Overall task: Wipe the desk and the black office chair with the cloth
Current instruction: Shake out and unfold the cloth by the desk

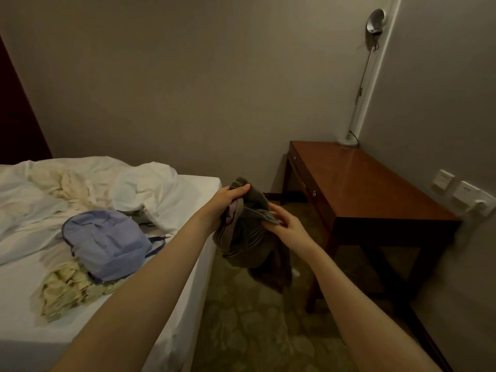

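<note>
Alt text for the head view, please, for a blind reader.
The left hand grips the top of a crumpled grey-brown cloth and the right hand pinches its edge, in the air beside a reddish-brown wooden desk with a silver desk lamp at its back corner. A pale blue backpack lies on the white unmade bed, left.

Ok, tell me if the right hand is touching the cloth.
Touching. The head view shows the right hand pinching a fold of the cloth.
</note>
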